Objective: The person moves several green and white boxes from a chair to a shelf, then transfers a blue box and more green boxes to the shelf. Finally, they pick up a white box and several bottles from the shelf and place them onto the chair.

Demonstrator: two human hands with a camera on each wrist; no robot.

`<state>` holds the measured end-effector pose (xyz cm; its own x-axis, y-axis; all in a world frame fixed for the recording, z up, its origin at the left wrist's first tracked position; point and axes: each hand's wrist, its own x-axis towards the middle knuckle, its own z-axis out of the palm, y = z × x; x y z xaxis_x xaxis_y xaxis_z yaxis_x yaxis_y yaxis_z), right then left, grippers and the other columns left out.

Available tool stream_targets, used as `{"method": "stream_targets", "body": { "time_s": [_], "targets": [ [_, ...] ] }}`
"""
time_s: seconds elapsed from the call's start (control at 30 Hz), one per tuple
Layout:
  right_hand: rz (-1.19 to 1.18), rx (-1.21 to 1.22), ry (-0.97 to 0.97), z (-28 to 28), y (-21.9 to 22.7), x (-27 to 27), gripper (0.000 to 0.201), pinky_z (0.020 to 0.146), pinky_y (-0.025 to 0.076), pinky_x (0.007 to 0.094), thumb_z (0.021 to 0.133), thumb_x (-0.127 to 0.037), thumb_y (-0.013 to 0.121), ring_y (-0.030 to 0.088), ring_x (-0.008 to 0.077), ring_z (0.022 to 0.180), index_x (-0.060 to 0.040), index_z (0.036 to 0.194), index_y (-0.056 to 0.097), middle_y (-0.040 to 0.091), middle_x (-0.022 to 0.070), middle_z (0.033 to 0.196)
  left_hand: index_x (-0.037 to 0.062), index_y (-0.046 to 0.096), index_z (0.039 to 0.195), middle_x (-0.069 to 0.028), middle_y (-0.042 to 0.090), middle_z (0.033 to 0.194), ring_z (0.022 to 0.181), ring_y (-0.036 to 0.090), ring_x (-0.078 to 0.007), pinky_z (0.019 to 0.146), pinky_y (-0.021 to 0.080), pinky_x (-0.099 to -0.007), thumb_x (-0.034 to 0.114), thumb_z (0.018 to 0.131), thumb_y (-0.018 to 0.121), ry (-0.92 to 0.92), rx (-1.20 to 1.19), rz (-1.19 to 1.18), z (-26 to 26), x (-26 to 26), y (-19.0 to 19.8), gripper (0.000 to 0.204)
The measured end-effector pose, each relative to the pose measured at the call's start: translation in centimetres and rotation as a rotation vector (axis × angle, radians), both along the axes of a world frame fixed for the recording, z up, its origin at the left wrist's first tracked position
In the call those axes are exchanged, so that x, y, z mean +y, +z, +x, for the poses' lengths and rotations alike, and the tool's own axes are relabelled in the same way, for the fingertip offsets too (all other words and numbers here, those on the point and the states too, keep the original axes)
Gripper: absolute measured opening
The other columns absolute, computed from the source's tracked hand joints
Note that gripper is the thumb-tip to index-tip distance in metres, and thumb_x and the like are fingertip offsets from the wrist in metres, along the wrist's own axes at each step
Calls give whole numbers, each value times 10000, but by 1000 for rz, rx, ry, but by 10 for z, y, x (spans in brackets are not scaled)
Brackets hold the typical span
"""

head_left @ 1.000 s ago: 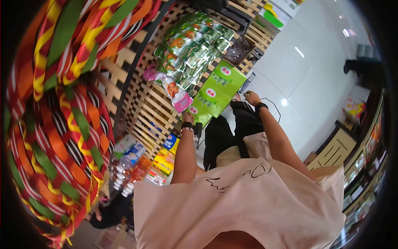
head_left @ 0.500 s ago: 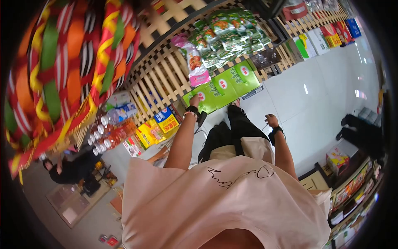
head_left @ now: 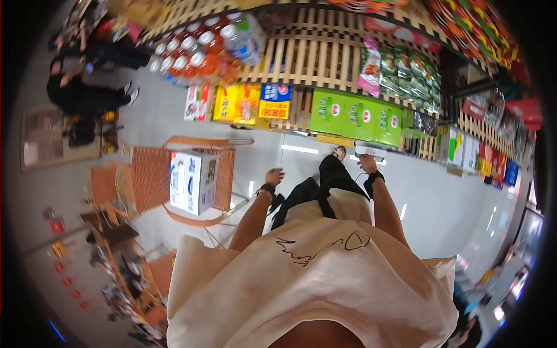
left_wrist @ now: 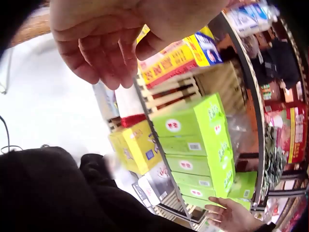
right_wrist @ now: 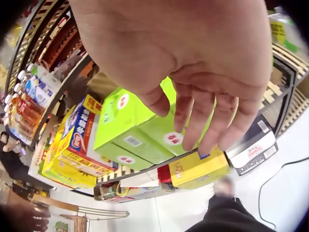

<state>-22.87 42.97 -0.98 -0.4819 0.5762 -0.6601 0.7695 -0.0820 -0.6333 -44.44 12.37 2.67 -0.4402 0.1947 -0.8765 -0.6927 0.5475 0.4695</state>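
Bright green cartons (head_left: 357, 118) stand side by side on a slatted wooden shelf, and the left wrist view shows them stacked. My right hand (head_left: 366, 163) is in front of their right end, fingers loosely bent and holding nothing. Seen from the right wrist, that hand (right_wrist: 183, 67) hangs over the cartons (right_wrist: 140, 137) with its fingers spread. My left hand (head_left: 275, 176) is over the floor, away from the shelf. Its fingers droop, relaxed, in the left wrist view, close to a yellow-and-red box (left_wrist: 169, 63) in that picture.
Yellow and blue boxes (head_left: 252, 103) sit left of the cartons, with bottled drinks (head_left: 200, 55) above. Green snack packs (head_left: 409, 75) and a pink bag (head_left: 369, 68) lie higher up. Under the cartons is a yellow carton (right_wrist: 200, 169). A woven chair (head_left: 151, 180) holds a white box (head_left: 191, 181). People (head_left: 81, 87) are at far left.
The head view has swung round, bringing the chair into sight. My left hand has come away from the green cartons, and my right hand has moved from over the floor to near them.
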Motion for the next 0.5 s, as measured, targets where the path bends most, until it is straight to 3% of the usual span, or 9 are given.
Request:
{"method": "stream_targets", "body": {
  "time_s": [0.17,0.3,0.33,0.37,0.43,0.47,0.5],
  "targets": [
    [72,118,285,-38,22,-52,285,494,411,261,689,-286,419,525,170,514,-43,775,543,558,70,601,108,517,854,-20,545,746,618,490,-117,531,362,-251,211,697,444,388,-15,-47,54,-152,-1,202],
    [-112,-56,528,-45,27,-113,267,535,413,256,672,-285,450,529,168,537,-50,741,558,561,66,628,106,523,857,-28,542,759,643,485,-128,565,360,-263,208,701,421,617,-5,-120,112,-231,12,213],
    [-132,73,752,-41,-16,-114,258,550,412,255,659,-274,474,529,158,539,-47,749,558,561,69,638,107,525,860,-27,543,747,641,483,-130,580,360,-264,200,705,405,670,10,-144,127,-242,20,217],
    [-128,75,801,-50,-16,-116,258,550,412,255,659,-274,474,529,158,539,-47,749,558,561,69,638,45,525,822,-81,545,684,543,479,-151,449,347,-265,156,686,423,797,51,-148,141,-251,23,203],
    [-233,171,692,-77,-11,-127,259,488,404,251,658,-269,485,516,139,511,-46,771,550,557,66,628,48,524,822,-88,546,688,556,488,-157,454,354,-269,160,687,429,949,31,-131,174,-275,11,200],
    [-222,-82,543,-95,36,-137,231,407,377,250,665,-246,481,495,124,475,-48,764,544,552,61,625,54,522,828,-88,549,697,568,497,-166,465,360,-267,163,686,435,974,22,-140,190,-282,9,199],
    [-181,-70,643,-106,29,-133,287,421,370,238,697,-270,440,480,128,510,-47,869,499,537,68,680,56,519,835,-85,551,713,583,501,-171,489,367,-272,165,686,435,995,1,-150,205,-286,7,203]
  ]
}}
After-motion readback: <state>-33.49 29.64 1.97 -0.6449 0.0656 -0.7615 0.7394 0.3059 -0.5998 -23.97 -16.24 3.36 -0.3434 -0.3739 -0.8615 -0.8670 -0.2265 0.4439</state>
